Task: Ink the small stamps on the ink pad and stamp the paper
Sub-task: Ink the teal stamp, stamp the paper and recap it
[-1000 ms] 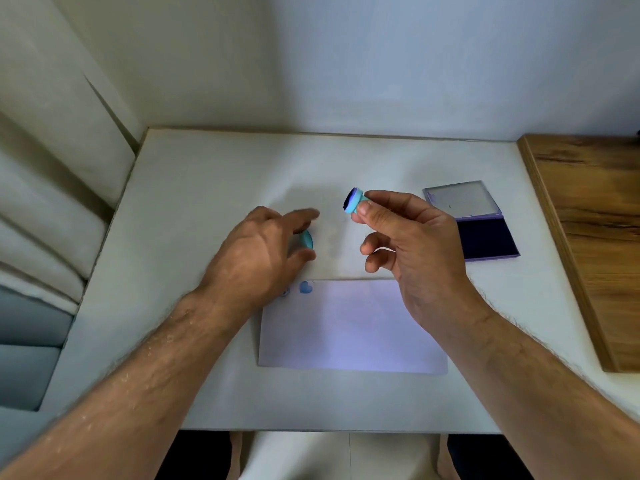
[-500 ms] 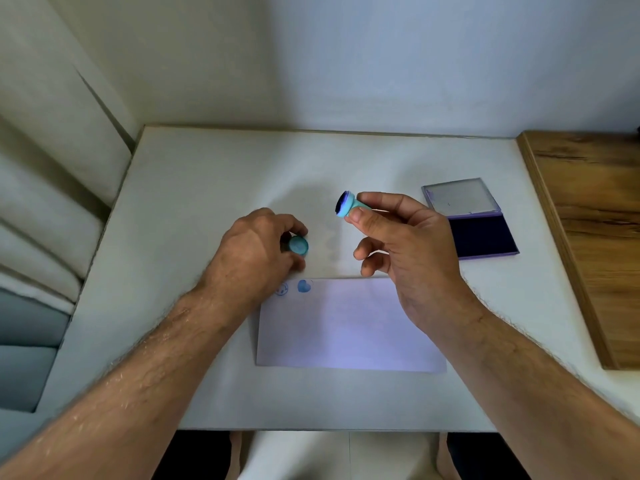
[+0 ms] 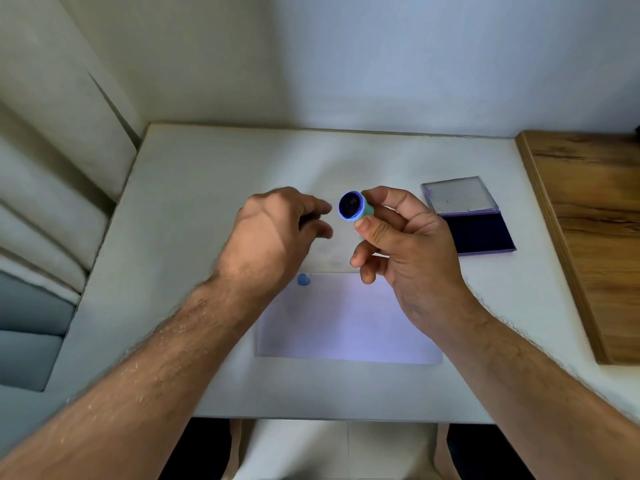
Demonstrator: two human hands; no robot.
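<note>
in right hand (image 3: 408, 251): teal stamp (image 3: 356, 206), dark-inked

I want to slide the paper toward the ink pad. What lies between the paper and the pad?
In the head view, only bare table shows between the paper and the ink pad, though the right hand hides part of it.

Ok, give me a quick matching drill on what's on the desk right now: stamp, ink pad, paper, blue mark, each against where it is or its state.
Things:
1. stamp
2. ink pad
3. paper
4. blue mark

Places or states:
A. flat on the table, near edge, between the forearms
B. open, lid tipped back, at the table's right
C. pinched in the right hand, dark face toward the camera
D. at the paper's far left corner

Pairs: 1-C, 2-B, 3-A, 4-D
</note>
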